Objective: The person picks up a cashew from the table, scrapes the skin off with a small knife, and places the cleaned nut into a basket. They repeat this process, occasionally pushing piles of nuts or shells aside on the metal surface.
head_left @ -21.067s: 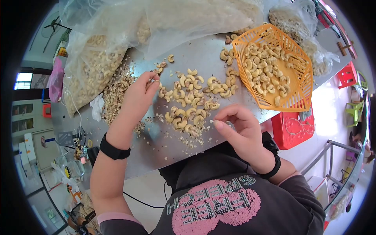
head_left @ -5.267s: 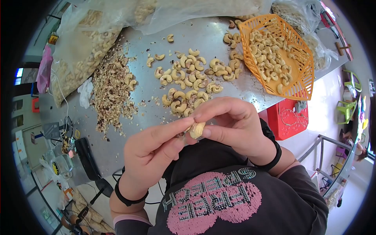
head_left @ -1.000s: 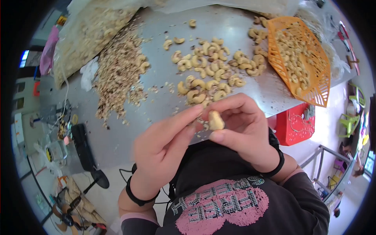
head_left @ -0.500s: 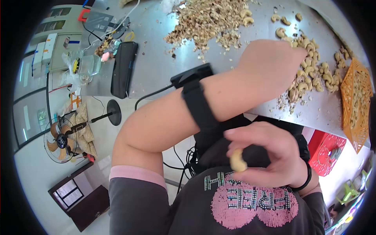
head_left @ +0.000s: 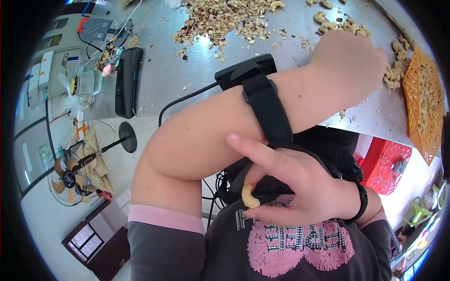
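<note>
A pale, curved cashew (head_left: pixel 250 196) is pinched between the thumb and a curled finger of the right hand (head_left: pixel 300 187), in front of the dark shirt (head_left: pixel 225 248), with the index finger (straightened, clear of the nut) held out. The left hand (head_left: pixel 351 63) is reached across over the metal table (head_left: pixel 187 77), its fingertips hidden, so whether they are apart or together cannot be told. Loose cashews (head_left: pixel 393 77) are spread between it and the orange basket (head_left: pixel 424 105), and a heap of broken bits (head_left: pixel 220 21) is seen farther left.
</note>
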Available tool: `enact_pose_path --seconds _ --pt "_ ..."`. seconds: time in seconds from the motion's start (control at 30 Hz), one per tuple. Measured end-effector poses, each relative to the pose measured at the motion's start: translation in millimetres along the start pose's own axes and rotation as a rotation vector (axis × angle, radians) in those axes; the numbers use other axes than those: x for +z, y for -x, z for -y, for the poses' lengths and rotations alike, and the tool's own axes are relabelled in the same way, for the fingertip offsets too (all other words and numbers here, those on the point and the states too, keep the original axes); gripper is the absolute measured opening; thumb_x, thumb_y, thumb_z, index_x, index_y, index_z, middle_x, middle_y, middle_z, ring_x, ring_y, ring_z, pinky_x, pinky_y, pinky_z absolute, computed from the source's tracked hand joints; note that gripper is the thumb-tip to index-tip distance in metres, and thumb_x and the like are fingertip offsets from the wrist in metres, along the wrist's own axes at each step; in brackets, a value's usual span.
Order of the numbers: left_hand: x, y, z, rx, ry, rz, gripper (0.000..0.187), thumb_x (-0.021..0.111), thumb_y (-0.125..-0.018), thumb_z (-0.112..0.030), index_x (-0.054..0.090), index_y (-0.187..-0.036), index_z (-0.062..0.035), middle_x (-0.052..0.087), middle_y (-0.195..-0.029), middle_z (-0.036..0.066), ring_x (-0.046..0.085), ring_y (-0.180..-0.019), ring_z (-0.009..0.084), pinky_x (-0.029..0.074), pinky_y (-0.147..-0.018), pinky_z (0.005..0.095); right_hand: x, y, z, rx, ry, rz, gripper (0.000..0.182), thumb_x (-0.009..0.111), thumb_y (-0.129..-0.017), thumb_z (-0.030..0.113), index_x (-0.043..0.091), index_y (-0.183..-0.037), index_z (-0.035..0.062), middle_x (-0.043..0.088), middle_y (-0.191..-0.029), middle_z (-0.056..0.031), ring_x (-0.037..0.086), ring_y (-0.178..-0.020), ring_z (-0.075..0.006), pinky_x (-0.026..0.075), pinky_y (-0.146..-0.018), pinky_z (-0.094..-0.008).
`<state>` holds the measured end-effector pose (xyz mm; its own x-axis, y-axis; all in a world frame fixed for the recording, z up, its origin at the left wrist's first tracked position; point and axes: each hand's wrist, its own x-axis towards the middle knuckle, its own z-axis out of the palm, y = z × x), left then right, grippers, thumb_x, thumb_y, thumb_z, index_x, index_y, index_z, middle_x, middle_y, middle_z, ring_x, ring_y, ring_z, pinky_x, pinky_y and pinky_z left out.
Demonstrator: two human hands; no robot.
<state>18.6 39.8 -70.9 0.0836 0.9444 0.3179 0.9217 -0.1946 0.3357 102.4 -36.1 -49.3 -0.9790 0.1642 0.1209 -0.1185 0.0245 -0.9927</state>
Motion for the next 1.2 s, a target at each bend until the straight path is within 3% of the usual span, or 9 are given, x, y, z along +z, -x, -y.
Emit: enact_pose_path --seconds 0.37,0.43,0.57,0.63,0.7,0.77,0.87,0.93,1.2 --pt "5.4 4.2 -6.8 0.103 0.028 -0.104 0.010 0.053 -0.067 -0.010 0.056 -0.076 -0.0073 0.058 -0.069 0.010 0.059 -0.063 0.0261 0.047 -0.051 0.0369 1.1 -2.9 -1.0 0.007 0.028 0.007 0.072 0.067 -0.064 0.008 0.029 -0.125 0.0003 0.056 -0.071 -0.0053 0.055 -0.061 -0.0205 0.043 -0.059 -0.0270" --pt "6.1 5.2 -5.8 0.112 0.050 -0.111 0.009 0.052 -0.068 -0.010 0.055 -0.076 -0.0073 0.058 -0.069 0.010 0.059 -0.064 0.0262 0.047 -0.051 0.0371 0.6 -3.1 2.0 0.087 -0.023 0.035 0.065 0.063 -0.066 0.009 0.032 -0.122 0.0045 0.055 -0.073 -0.0076 0.054 -0.067 -0.0232 0.045 -0.059 -0.0318" --pt "-2.1 6.5 7.6 -0.025 0.174 -0.043 0.019 0.049 -0.073 -0.013 0.059 -0.089 -0.0105 0.059 -0.071 0.010 0.058 -0.070 0.0284 0.045 -0.057 0.0374 -5.2 2.4 2.3 -0.047 -0.051 -0.108 0.052 0.065 -0.065 0.010 0.044 -0.112 0.0041 0.055 -0.075 -0.0071 0.055 -0.071 -0.0218 0.045 -0.063 -0.0304" --pt "-14.6 16.7 23.6 -0.064 0.277 -0.094 0.026 0.048 -0.078 -0.015 0.058 -0.101 -0.0121 0.061 -0.075 0.008 0.057 -0.062 0.0194 0.043 -0.053 0.0306 -17.6 12.5 2.3 -0.038 -0.075 -0.203 0.052 0.066 -0.064 0.010 0.044 -0.111 0.0039 0.055 -0.077 -0.0066 0.055 -0.073 -0.0205 0.045 -0.066 -0.0297" --pt "-59.8 19.0 42.9 -0.378 0.728 0.240 0.027 0.047 -0.081 -0.016 0.056 -0.106 -0.0126 0.060 -0.075 0.003 0.047 -0.055 0.0065 0.037 -0.049 0.0211 -31.2 25.2 1.8 0.025 -0.276 -0.296 0.050 0.067 -0.066 0.000 0.043 -0.110 -0.0023 0.056 -0.087 -0.0086 0.055 -0.085 -0.0156 0.041 -0.078 -0.0277" --pt "-76.1 29.4 61.6 -0.441 0.525 0.189 0.026 0.048 -0.082 -0.016 0.056 -0.105 -0.0101 0.057 -0.072 -0.001 0.037 -0.053 0.0002 0.032 -0.047 0.0151 -42.4 30.4 2.3 0.021 -0.534 -0.426 0.044 0.064 -0.067 -0.002 0.044 -0.107 -0.0006 0.055 -0.093 -0.0094 0.053 -0.090 -0.0171 0.038 -0.083 -0.0292" --pt "-103.0 35.8 54.4 -0.477 0.500 0.230 0.026 0.047 -0.082 -0.015 0.055 -0.106 -0.0076 0.056 -0.071 -0.001 0.038 -0.053 0.0007 0.032 -0.047 0.0149 -53.5 32.2 4.4 -0.014 -0.651 -0.542 0.035 0.061 -0.072 -0.002 0.046 -0.103 0.0000 0.055 -0.095 -0.0060 0.052 -0.093 -0.0129 0.039 -0.083 -0.0270" --pt "-117.1 40.4 38.5 -0.659 0.596 0.331 0.025 0.046 -0.082 -0.008 0.055 -0.105 -0.0028 0.057 -0.073 0.002 0.054 -0.069 0.0065 0.041 -0.060 0.0180 -55.8 31.2 0.3 -0.049 -0.758 -0.541 0.034 0.061 -0.072 -0.003 0.046 -0.103 0.0003 0.055 -0.096 -0.0071 0.052 -0.095 -0.0136 0.039 -0.084 -0.0278" --pt "-89.8 63.1 0.2 -0.291 0.847 0.271 0.033 0.055 -0.075 0.000 0.051 -0.108 -0.0039 0.058 -0.082 0.006 0.056 -0.063 0.0102 0.043 -0.055 0.0212 -61.0 34.0 -4.0 -0.091 -0.807 -0.599 0.036 0.061 -0.072 -0.003 0.044 -0.104 0.0012 0.054 -0.099 -0.0072 0.051 -0.096 -0.0151 0.038 -0.087 -0.0294"
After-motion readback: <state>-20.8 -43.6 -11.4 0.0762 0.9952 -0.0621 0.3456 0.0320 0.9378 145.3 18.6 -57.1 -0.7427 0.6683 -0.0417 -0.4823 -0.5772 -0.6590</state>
